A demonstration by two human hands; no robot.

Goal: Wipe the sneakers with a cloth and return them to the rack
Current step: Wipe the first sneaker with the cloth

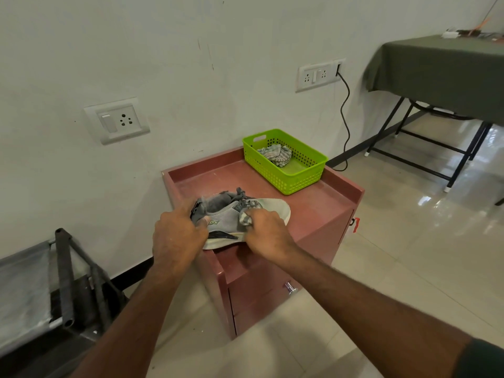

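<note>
A grey sneaker (231, 218) with a white sole lies on its side on the reddish cabinet top (308, 205), toe pointing right. My left hand (177, 236) grips its heel end, thumb on the side. My right hand (268, 233) holds a bunched grey cloth (245, 218) against the sneaker's side near the laces. A dark metal rack (65, 274) with grey fabric shelves stands at the lower left; no shoe is visible on it.
A green plastic basket (297, 177) with a striped cloth (275, 154) inside sits at the cabinet's back right. The wall carries sockets (117, 121) and a black cable (345, 110). A table with a green cover (436, 72) stands at right on a tiled floor.
</note>
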